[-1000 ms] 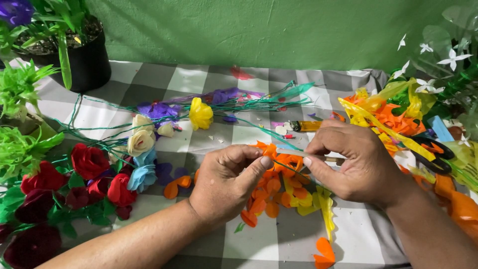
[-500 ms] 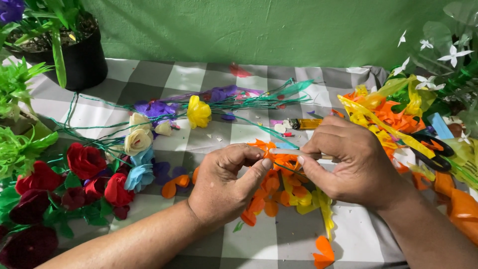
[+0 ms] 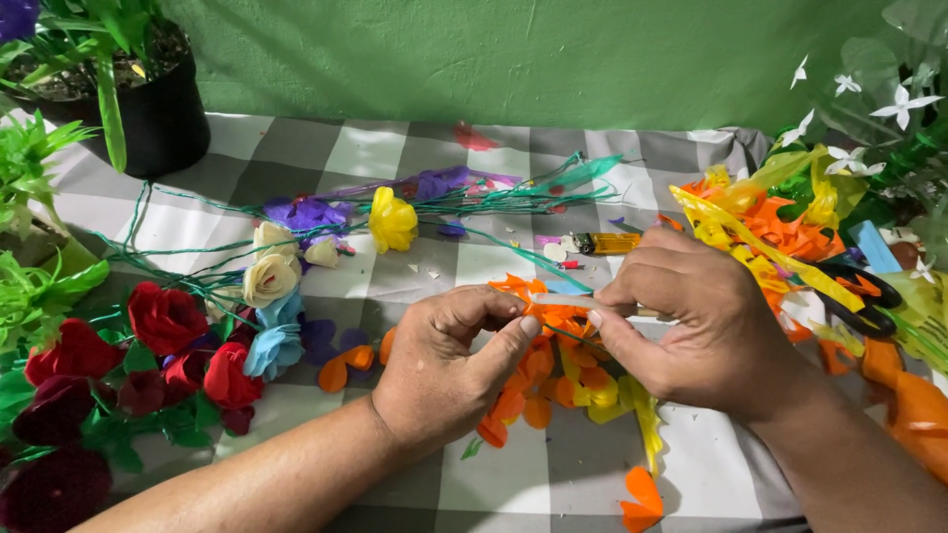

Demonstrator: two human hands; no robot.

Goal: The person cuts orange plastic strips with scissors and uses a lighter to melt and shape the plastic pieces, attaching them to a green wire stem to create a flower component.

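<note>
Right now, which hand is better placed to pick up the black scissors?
Right. The right hand lies close beside the black scissors at the table's right; the left hand sits farther away, across the orange petals.

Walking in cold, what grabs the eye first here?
Two hands at the centre: the left hand and right hand pinch a thin stick above a heap of orange and yellow petals. On the left lie red roses; black scissors rest at the right on the checked cloth.
</note>
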